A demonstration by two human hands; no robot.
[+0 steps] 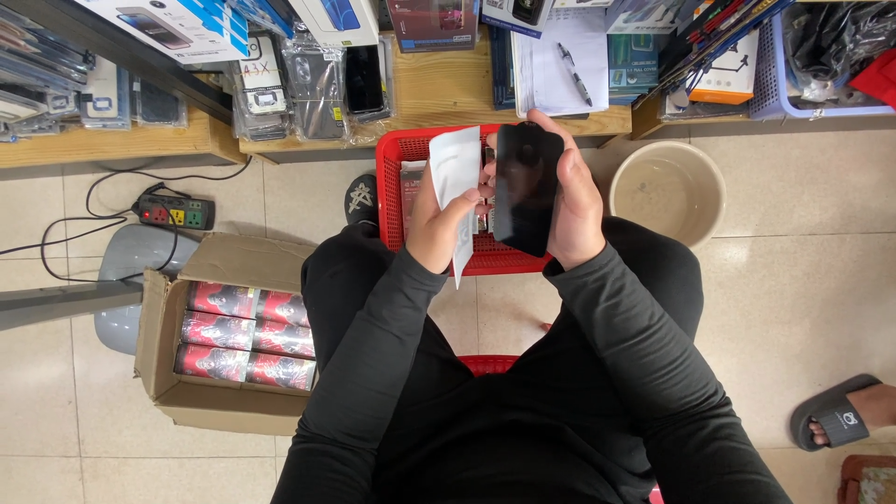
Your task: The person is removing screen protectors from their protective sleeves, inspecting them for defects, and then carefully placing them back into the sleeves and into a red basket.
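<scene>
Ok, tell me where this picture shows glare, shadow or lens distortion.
Head view: even indoor light; soft glare on the clear plastic sleeves on the wooden shelf; the glossy black phone-shaped slab in the right hand shows only a faint sheen; the white paper packet in the left hand is bright but readable; shelf edges bend near the corners.

This was a small shop that sold phone accessories. Wooden shelves (439, 93) along the wall carried many phone cases in clear plastic bags (317, 89) and boxed goods (177, 28). An open cardboard box (187, 392) on the tiled floor (803, 243) was full of identical red packages (247, 336). A red plastic basket (392, 187) with more packed items stood below the shelves, and a power strip (175, 213) lay nearby.
</scene>
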